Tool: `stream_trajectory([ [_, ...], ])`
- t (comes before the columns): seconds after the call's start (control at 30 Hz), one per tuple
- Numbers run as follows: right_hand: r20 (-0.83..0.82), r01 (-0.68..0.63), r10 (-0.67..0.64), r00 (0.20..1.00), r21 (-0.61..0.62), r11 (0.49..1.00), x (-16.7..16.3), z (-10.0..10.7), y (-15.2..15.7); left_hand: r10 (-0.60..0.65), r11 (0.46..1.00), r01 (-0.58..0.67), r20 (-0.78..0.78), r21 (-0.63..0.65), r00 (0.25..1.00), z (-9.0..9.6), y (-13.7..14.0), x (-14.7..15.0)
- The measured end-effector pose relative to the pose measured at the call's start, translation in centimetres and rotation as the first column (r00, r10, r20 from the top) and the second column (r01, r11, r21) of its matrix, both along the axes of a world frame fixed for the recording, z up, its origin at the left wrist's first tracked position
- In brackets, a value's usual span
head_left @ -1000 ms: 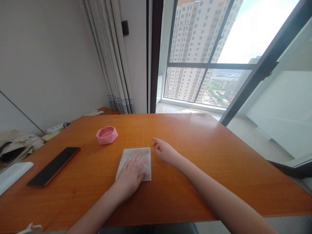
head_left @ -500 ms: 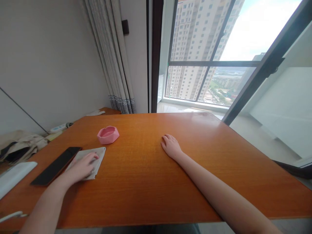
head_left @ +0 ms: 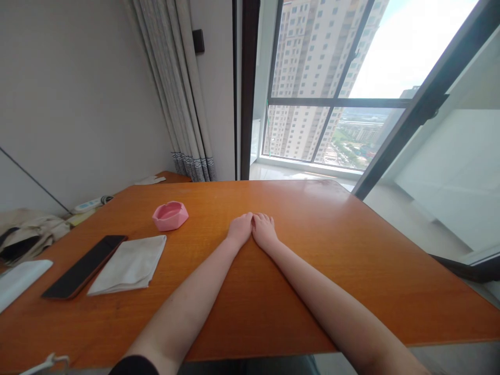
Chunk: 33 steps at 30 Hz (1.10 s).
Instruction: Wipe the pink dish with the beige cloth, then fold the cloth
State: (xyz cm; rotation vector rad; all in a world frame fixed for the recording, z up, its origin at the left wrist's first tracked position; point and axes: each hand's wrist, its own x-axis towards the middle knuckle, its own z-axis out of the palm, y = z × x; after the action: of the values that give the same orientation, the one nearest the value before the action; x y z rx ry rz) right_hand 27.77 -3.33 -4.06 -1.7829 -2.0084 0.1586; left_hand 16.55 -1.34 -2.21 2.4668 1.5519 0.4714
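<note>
Two hands: left hand (head_left: 240, 228) and right hand (head_left: 264, 230) are rested together on the table (head_left: 312, 291), nothing seen held; the right is loosely extended, the left's curl cannot be told.
Folded cloth (head_left: 130, 264): laid flat beside the black slab (head_left: 86, 266), presumably for neatness.
Pink ashtray (head_left: 169, 222): set upright, likely steadied by its base.

No legible text, labels, brands or numbers.

The table (head_left: 332, 229) bears cloth (head_left: 128, 264), pink dish (head_left: 170, 217), dark slab (head_left: 86, 266) (device, perhaps).
</note>
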Motion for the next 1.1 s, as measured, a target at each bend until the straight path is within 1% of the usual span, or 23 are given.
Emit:
stream_trajectory([
  [0.13, -0.048, -0.062, 0.061, 0.997, -0.018, 0.998, 0.1, 0.4, 0.2, -0.032, 0.999, 0.031, 0.051, 0.024, 0.998, -0.7, -0.1, -0.7],
  [0.33, -0.058, -0.050, 0.050, 0.997, -0.005, 0.999, 0.0, 0.2, 0.3, -0.047, 0.998, 0.044, 0.070, 0.037, 0.996, -1.1, -0.2, -1.1],
  [0.53, -0.028, -0.044, 0.044, 0.999, -0.004, 0.999, 0.0, -0.2, 0.4, -0.067, 0.996, 0.063, 0.077, 0.056, 0.995, -1.1, 0.0, -1.1],
  [0.67, -0.042, -0.055, 0.056, 0.998, 0.026, 0.998, 0.0, -0.5, 0.6, -0.072, 0.996, 0.067, 0.085, 0.062, 0.994, -1.2, 0.0, -1.3],
  [0.73, -0.078, -0.065, 0.069, 0.995, 0.049, 0.997, 0.1, -0.6, 0.7, -0.072, 0.996, 0.066, 0.089, 0.064, 0.993, -1.2, 0.0, -1.3],
  [0.83, -0.157, -0.116, 0.124, 0.980, 0.058, 0.991, 0.2, -0.6, 1.1, -0.063, 0.996, 0.057, 0.091, 0.070, 0.994, -1.2, -0.4, -0.9],
  [0.9, -0.189, -0.151, 0.159, 0.969, 0.060, 0.987, 0.3, -0.5, 1.3, -0.052, 0.996, 0.045, 0.091, 0.074, 0.995, -1.1, -0.7, -0.8],
  [0.97, -0.205, -0.171, 0.181, 0.962, 0.068, 0.983, 0.4, -0.4, 1.5, -0.067, 0.996, 0.062, 0.088, 0.062, 0.994, -0.5, -0.8, -1.2],
  [1.03, -0.219, -0.200, 0.212, 0.952, 0.078, 0.977, 0.4, -0.5, 1.5, -0.096, 0.994, 0.090, 0.092, 0.066, 0.991, 0.5, -0.6, -2.8],
  [1.07, -0.220, -0.216, 0.230, 0.948, 0.086, 0.973, 0.4, -0.5, 1.4, -0.094, 0.992, 0.085, 0.094, 0.094, 0.991, 1.1, -0.4, -4.1],
  [1.1, -0.213, -0.231, 0.247, 0.945, 0.099, 0.968, 0.3, -0.6, 1.3, -0.049, 0.987, 0.033, 0.099, 0.157, 0.994, 1.6, -0.2, -5.7],
])
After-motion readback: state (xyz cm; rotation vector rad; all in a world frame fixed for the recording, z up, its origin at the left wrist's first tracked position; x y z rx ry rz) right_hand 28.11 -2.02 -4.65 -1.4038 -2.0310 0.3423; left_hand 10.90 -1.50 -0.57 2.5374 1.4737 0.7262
